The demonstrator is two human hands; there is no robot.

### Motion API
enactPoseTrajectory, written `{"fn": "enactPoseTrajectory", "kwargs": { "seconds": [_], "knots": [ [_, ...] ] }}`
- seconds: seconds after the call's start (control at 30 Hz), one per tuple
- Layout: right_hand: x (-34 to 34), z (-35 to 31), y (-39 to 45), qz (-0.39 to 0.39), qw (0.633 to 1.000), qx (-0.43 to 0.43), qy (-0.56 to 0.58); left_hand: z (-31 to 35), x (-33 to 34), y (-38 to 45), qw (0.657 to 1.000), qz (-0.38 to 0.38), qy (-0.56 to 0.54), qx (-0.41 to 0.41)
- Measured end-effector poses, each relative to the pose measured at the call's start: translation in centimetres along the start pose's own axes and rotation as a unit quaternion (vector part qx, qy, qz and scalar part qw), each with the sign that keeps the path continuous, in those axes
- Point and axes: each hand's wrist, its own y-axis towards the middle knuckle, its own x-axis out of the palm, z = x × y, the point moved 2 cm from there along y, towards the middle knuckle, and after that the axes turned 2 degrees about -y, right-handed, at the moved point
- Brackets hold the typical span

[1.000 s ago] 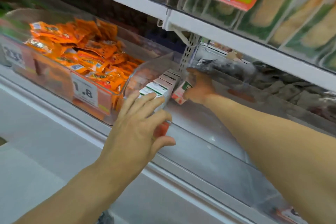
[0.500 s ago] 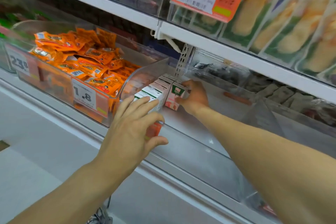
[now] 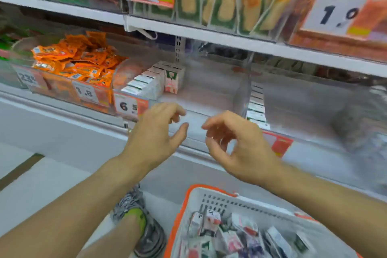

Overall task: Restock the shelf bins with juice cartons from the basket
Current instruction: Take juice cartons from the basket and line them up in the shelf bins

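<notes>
A row of white juice cartons (image 3: 146, 81) stands along the left side of a clear shelf bin (image 3: 201, 98), with one pink carton (image 3: 172, 80) upright beside them. My left hand (image 3: 155, 132) and my right hand (image 3: 236, 142) hover in front of the bin's front edge, fingers loosely curled and apart, holding nothing. Below, a white basket with an orange rim (image 3: 180, 213) holds several small juice cartons (image 3: 211, 224) lying jumbled.
Left of the juice bin sits a bin of orange snack packets (image 3: 77, 58). More white cartons (image 3: 256, 104) line the bin to the right. A white shelf (image 3: 209, 31) with price tags overhangs closely. My shoe (image 3: 136, 216) stands on the floor beside the basket.
Both hands have pulled back out of the bin toward me. The right hand let go of the pink carton, which now stands in the bin. The view tilted down and the basket appeared.
</notes>
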Motion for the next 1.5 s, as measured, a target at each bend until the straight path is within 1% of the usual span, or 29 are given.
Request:
{"fn": "enactPoseTrajectory", "kwargs": {
  "seconds": [0.07, 0.13, 0.2, 0.3, 0.33, 0.4, 0.43, 0.5, 0.57, 0.6, 0.67, 0.73, 0.8, 0.9, 1.0, 1.1, 1.17, 1.23, 1.33, 1.4, 1.5],
  "knots": [
    [-0.2, 1.8, -6.1, -0.025, 0.998, 0.056, 0.003, 2.8, 2.6, -2.4, 0.990, -0.123, -0.065, -0.034],
    [0.2, 4.4, -11.8, -0.056, 0.989, 0.134, 0.011, 4.7, 5.9, -5.7, 0.962, -0.242, -0.099, -0.073],
    [0.8, 7.1, -16.3, -0.107, 0.973, 0.204, 0.017, 5.8, 9.4, -9.5, 0.929, -0.328, -0.126, -0.114],
    [1.8, 10.4, -21.0, -0.191, 0.933, 0.304, 0.030, 6.3, 13.8, -15.1, 0.876, -0.418, -0.152, -0.186],
    [2.1, 11.2, -22.3, -0.207, 0.917, 0.338, 0.049, 6.1, 14.9, -16.8, 0.860, -0.441, -0.150, -0.208],
    [2.5, 12.2, -24.4, -0.234, 0.893, 0.378, 0.072, 5.3, 16.3, -19.5, 0.835, -0.480, -0.121, -0.240],
    [2.8, 12.3, -25.2, -0.251, 0.884, 0.388, 0.078, 4.8, 16.8, -20.6, 0.822, -0.507, -0.094, -0.243],
    [3.5, 12.6, -26.9, -0.281, 0.864, 0.409, 0.087, 3.9, 17.2, -22.2, 0.793, -0.566, -0.033, -0.222],
    [4.5, 12.7, -28.3, -0.319, 0.840, 0.431, 0.084, 2.8, 17.4, -23.2, 0.772, -0.603, 0.016, -0.201],
    [5.1, 12.8, -28.9, -0.334, 0.830, 0.438, 0.084, 2.4, 17.5, -23.5, 0.767, -0.610, 0.030, -0.197],
    [6.2, 13.0, -29.8, -0.357, 0.817, 0.445, 0.081, 1.9, 17.6, -23.8, 0.767, -0.617, 0.060, -0.165],
    [7.0, 13.3, -30.0, -0.377, 0.818, 0.432, 0.053, 1.9, 17.9, -24.1, 0.766, -0.625, 0.088, -0.121],
    [7.6, 13.8, -29.7, -0.395, 0.824, 0.406, 0.006, 1.8, 18.2, -24.1, 0.764, -0.630, 0.086, -0.108],
    [8.7, 14.8, -29.0, -0.404, 0.832, 0.378, -0.042, 1.2, 18.4, -23.7, 0.767, -0.626, 0.057, -0.128],
    [10.2, 15.4, -28.7, -0.432, 0.831, 0.339, -0.084, 0.7, 18.2, -23.0, 0.773, -0.614, 0.025, -0.156],
    [11.8, 16.0, -28.4, -0.469, 0.815, 0.303, -0.153, 0.7, 17.7, -22.3, 0.786, -0.587, -0.001, -0.191],
    [12.3, 16.2, -27.8, -0.482, 0.808, 0.283, -0.186, 0.9, 17.4, -21.8, 0.782, -0.577, -0.035, -0.233],
    [12.3, 16.4, -27.3, -0.496, 0.803, 0.261, -0.203, 1.0, 17.0, -21.2, 0.765, -0.575, -0.080, -0.280],
    [11.8, 16.2, -27.5, -0.496, 0.808, 0.243, -0.206, 1.5, 16.3, -20.0, 0.717, -0.566, -0.168, -0.370],
    [11.6, 15.6, -27.9, -0.495, 0.810, 0.239, -0.204, 2.3, 15.8, -19.4, 0.693, -0.552, -0.217, -0.409],
    [11.1, 14.8, -27.9, -0.484, 0.809, 0.270, -0.197, 3.3, 14.9, -18.9, 0.652, -0.521, -0.299, -0.463]
  ]
}}
